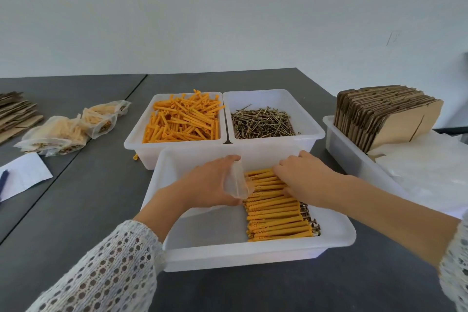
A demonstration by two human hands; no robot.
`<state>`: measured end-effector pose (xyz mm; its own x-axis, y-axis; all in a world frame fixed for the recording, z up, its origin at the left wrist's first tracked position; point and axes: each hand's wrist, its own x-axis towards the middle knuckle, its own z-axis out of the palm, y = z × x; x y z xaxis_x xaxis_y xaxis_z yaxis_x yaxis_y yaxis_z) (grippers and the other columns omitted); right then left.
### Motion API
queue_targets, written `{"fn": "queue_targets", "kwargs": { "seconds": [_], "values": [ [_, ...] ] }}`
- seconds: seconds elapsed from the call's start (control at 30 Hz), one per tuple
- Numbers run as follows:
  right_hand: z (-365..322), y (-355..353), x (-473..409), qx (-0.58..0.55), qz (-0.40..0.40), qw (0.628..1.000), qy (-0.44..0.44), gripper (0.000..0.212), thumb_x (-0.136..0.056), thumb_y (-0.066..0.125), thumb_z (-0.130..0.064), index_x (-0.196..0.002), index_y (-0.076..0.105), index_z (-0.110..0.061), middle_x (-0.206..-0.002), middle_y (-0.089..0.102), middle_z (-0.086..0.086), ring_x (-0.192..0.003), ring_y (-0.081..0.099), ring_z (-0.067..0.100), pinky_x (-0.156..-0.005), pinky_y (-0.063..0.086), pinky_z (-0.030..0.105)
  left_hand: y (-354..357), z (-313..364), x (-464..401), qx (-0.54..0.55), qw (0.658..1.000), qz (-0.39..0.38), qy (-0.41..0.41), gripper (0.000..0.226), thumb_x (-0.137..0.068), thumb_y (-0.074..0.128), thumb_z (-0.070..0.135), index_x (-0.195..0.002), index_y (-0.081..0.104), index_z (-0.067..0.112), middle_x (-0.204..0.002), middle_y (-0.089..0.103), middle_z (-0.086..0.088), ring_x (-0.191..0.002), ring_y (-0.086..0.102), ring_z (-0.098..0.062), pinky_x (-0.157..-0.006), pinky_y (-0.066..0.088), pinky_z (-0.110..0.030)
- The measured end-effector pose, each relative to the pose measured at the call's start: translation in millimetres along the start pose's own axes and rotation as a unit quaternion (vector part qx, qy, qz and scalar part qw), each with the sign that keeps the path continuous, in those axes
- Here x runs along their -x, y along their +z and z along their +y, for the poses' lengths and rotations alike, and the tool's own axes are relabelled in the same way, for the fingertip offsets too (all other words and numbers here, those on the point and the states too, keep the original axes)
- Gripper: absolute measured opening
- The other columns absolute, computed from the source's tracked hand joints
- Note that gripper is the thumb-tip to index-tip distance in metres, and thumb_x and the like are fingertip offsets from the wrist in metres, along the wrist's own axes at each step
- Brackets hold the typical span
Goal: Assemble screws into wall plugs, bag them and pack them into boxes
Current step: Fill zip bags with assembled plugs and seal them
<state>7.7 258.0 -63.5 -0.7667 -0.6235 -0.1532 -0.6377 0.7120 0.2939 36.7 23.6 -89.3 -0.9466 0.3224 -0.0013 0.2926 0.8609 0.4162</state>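
Lacy sleeves (106,271) frame the near tray (253,253); left grip (210,185) holds a clear bag (236,183); right grip (301,175) clutches assembled plugs (276,215).

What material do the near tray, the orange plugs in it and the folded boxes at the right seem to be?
Near tray: translucent white plastic, likely; smooth, and light passes through its wall.
Orange plugs: moulded plastic, apparently; even matte colour, ribbed.
Folded boxes: brown cardboard; dull, with layered edges.
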Motion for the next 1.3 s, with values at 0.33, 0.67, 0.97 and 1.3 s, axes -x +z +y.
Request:
{"fn": "queue_targets", "kwargs": {
  "seconds": [0.33,0.67,0.97,1.3],
  "values": [
    [9,0,-4,0.046,-0.055,0.997,-0.032,0.037,-0.101,0.045,-0.043,-0.125,0.052,-0.016,-0.118,0.054,0.003,-0.107,0.049,0.020,-0.095,0.036,0.034,-2,-6,0,0.090,0.996,0.022,0.007,0.099,-0.075,0.083,0.042,-0.152,0.023,0.031,-0.141,0.044,0.008,-0.116,0.041,-0.006,-0.094,0.033,-0.022],
    [17,-21,2,0.004,-0.059,0.996,-0.060,0.014,-0.106,0.037,-0.028,-0.103,0.050,-0.024,-0.081,0.046,-0.011,-0.080,0.052,0.013,-0.067,0.032,0.020,-8,-5,1,0.131,0.991,0.019,-0.002,0.096,-0.077,0.082,0.040,-0.152,0.023,0.032,-0.145,0.044,0.004,-0.125,0.043,-0.010,-0.098,0.033,-0.023],
    [27,-93,6,0.063,0.041,0.996,0.049,0.029,-0.092,0.038,0.004,-0.081,0.037,-0.022,-0.074,0.042,-0.001,-0.058,0.041,0.013,-0.048,0.028,0.027,-13,1,-1,0.204,0.978,0.028,-0.005,0.098,-0.069,0.080,0.053,-0.149,0.026,0.037,-0.138,0.049,0.011,-0.124,0.049,-0.011,-0.096,0.041,-0.024],
    [-14,-102,-41,-0.089,0.060,0.992,-0.060,0.031,-0.099,0.045,-0.006,-0.112,0.055,-0.031,-0.092,0.053,-0.011,-0.081,0.055,0.013,-0.065,0.040,0.028,-26,11,4,0.386,0.922,0.023,-0.007,0.067,-0.075,0.071,0.036,-0.136,0.043,0.035,-0.121,0.061,0.014,-0.099,0.061,0.011,-0.075,0.049,-0.008]
  ]
}}
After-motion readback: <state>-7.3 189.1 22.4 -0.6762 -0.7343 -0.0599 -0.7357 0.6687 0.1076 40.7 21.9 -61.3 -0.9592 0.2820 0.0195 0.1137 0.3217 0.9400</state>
